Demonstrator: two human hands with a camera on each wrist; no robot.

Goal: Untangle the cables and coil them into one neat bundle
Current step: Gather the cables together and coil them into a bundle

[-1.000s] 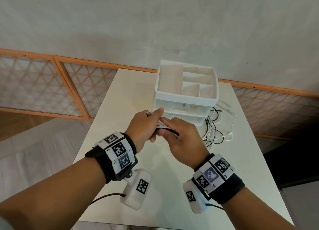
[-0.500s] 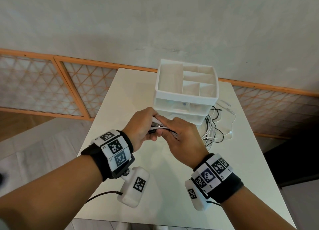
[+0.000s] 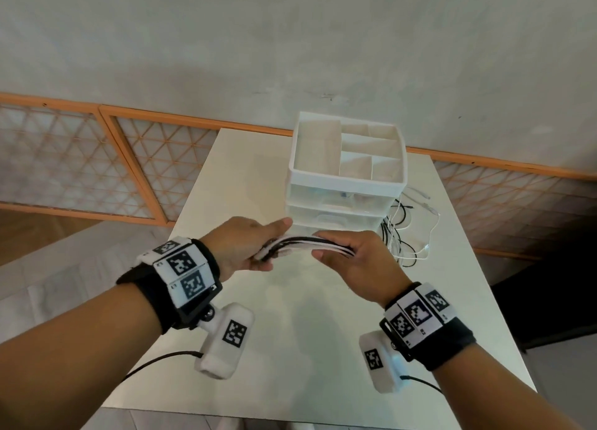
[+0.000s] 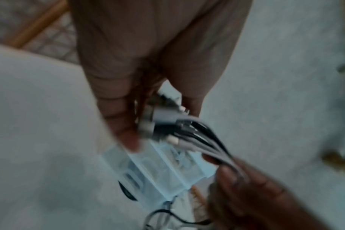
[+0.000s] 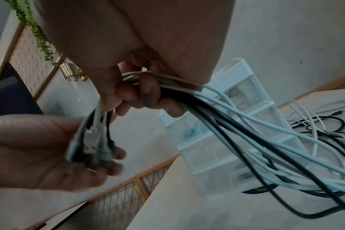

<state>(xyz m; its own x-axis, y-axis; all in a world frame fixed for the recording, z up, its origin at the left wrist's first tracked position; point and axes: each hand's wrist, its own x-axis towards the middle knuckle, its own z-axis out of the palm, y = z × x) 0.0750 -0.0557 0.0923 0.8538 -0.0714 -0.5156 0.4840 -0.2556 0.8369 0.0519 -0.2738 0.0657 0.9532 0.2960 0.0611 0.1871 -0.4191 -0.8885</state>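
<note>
Several black and white cables (image 3: 307,244) run together between my two hands above the white table (image 3: 245,177). My left hand (image 3: 248,245) grips their plug ends (image 4: 163,124), thumb on top. My right hand (image 3: 349,255) has its fingers (image 5: 146,93) curled round the gathered cables (image 5: 236,124) a short way along. Beyond the right hand the cables fall in a loose tangle (image 3: 403,235) on the table, right of the drawer unit. The plug ends (image 5: 91,149) lie against my left palm in the right wrist view.
A white plastic drawer unit (image 3: 345,184) with an open divided top tray stands at the table's far middle, just behind my hands. An orange-framed lattice panel (image 3: 97,168) runs along the grey wall. The table's near edge is below my wrists.
My hands have drawn apart: the right hand has slid rightwards along the cables, so a longer straight stretch of the bundle shows between the hands. The left hand still holds the plug ends.
</note>
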